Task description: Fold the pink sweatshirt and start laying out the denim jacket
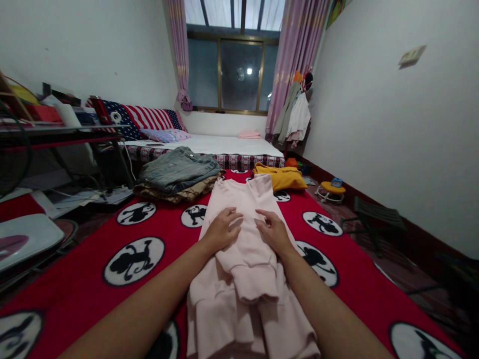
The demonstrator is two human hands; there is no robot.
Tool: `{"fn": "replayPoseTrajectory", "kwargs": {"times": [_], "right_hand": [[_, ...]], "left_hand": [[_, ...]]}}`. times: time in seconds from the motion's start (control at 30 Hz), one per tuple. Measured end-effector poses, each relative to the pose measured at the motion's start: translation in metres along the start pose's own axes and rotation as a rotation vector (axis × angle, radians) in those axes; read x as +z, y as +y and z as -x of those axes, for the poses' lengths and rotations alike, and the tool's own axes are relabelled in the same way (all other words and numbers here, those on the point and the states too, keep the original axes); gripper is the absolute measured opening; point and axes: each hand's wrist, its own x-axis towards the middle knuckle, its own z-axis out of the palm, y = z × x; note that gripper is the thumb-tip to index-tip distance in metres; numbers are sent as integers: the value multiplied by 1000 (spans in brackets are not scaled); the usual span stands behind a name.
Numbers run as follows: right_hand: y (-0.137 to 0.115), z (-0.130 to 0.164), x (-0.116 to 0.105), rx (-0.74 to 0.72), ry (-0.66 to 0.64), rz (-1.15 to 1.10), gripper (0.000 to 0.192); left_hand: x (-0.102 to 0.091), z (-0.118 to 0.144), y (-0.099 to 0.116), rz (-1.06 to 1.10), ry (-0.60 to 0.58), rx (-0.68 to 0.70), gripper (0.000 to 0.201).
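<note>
The left hand (221, 230) and right hand (276, 233) lie loosely spread over the pink garment (242, 193), centre to lower centre, so its loose cuff (256, 284) could crease if either palm drags sideways.

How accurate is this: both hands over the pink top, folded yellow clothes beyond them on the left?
Wrong side: the head view shows the yellow clothes on the right. The left hand and right hand are over the pink top.
</note>
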Motion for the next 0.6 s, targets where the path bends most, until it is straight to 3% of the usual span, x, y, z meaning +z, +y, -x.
{"fn": "replayPoseTrajectory", "kwargs": {"times": [0.13,0.3,0.37,0.5,0.6], "right_hand": [[-4,3,-1,-60,-9,-11,26],[-7,6,-2,-17,-54,64,29],[-9,6,-2,-15,-81,72,27],[-12,6,-4,32,-85,-2,25],[-12,6,-5,101,-85,-81,27]], "left_hand": [[-3,1,8,29,20,40,21],[-13,-3,20,106,-141,-23,20],[-27,-7,26,156,-322,-47,24],[-65,-14,47,258,-821,-1,52],[-79,-13,68,265,-1004,73,67]]}}
